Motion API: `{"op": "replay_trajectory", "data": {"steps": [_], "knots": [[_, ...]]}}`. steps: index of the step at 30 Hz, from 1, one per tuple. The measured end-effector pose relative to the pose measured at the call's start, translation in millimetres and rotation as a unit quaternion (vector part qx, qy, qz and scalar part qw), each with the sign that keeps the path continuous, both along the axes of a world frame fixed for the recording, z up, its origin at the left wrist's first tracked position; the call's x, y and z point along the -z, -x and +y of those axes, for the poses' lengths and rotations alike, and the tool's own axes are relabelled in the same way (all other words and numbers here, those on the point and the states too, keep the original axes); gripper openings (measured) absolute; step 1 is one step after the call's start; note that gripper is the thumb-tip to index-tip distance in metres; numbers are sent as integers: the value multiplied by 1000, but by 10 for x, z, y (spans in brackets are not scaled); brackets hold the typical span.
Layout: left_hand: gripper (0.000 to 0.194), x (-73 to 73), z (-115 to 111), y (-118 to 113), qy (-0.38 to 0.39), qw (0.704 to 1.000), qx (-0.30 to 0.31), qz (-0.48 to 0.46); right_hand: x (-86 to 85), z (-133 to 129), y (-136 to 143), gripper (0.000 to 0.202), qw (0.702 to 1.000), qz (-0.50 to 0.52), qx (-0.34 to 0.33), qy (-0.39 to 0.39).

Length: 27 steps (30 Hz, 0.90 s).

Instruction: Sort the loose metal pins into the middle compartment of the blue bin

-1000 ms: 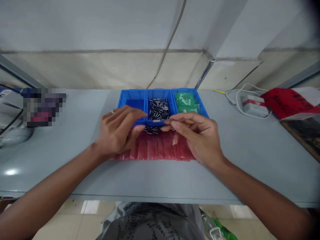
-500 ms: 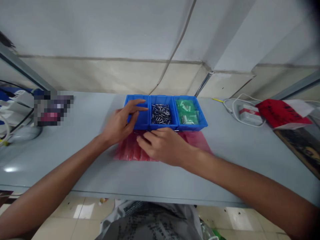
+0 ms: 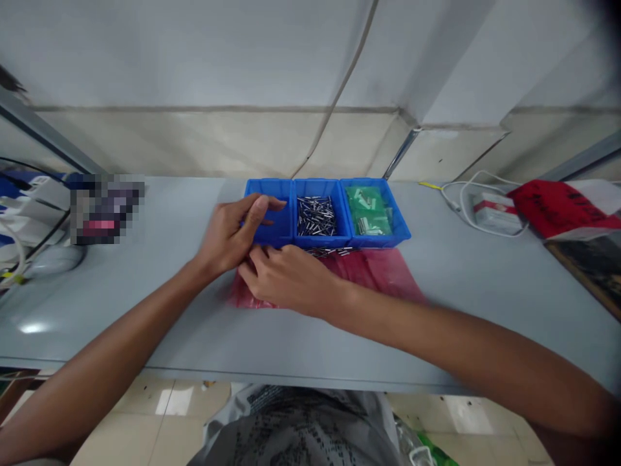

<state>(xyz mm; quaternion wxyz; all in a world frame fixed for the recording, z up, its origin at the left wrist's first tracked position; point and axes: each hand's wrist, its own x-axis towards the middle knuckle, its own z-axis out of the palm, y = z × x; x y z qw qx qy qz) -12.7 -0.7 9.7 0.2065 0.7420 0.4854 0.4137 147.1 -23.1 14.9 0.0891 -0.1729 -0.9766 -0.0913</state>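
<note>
My left hand (image 3: 233, 230) hovers at the front of the left blue bin (image 3: 279, 223), its fingers stretched out and apart, with nothing visible in them. Just below it my right hand (image 3: 284, 275) is curled, fingers pressed together, over a pink plastic bag (image 3: 388, 268); whatever they hold is hidden. Small metal pins (image 3: 344, 250) lie in a row along the bag's far edge, against the bins. The middle bin (image 3: 317, 242) holds a heap of similar metal pins (image 3: 316, 217). Green bags (image 3: 367, 199) with pale pieces sit in the right bin (image 3: 398, 220).
At the left stand white adapters (image 3: 36, 207) with cables and a computer mouse (image 3: 55, 259). A white box with a red band (image 3: 495, 213), a cable and a red packet (image 3: 548, 207) lie at the right. The wall rises behind the grey table (image 3: 160, 278).
My right hand has moved left along the pink bag, close under my left hand. More of the metal pins now show at the bag's far edge. The view has shifted slightly.
</note>
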Motion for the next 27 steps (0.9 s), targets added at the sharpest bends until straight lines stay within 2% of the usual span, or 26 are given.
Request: {"op": "replay_trajectory", "data": {"steps": [3, 5, 8, 11, 14, 16, 20, 23, 27], "knots": [[41, 9, 14, 5, -36, 999, -10, 17, -67, -6, -276, 41, 998, 12, -11, -52], [33, 23, 10, -6, -84, 994, -21, 65, -66, 33, -501, 46, 998, 29, -11, -49], [28, 44, -25, -55, -151, 978, 8, 143, -7, 123, -803, 40, 985, 168, 31, -6], [38, 79, -75, -124, -176, 961, 59, 203, 51, 176, -979, 21, 934, 337, 87, 76], [52, 146, -99, -166, -179, 947, 84, 253, 71, 153, -1038, 8, 889, 410, 140, 148], [46, 204, -95, -169, -185, 942, 95, 263, 73, 110, -1041, 5, 864, 439, 166, 184], [30, 285, -69, -154, -207, 936, 105, 265, 81, 29, -1015, 15, 810, 483, 152, 295], [34, 275, -68, -170, -196, 944, 90, 250, 94, -8, -980, 22, 779, 501, 139, 352], [48, 190, -117, -223, -227, 948, 94, 204, 106, -51, -925, 14, 720, 544, 129, 410]]}}
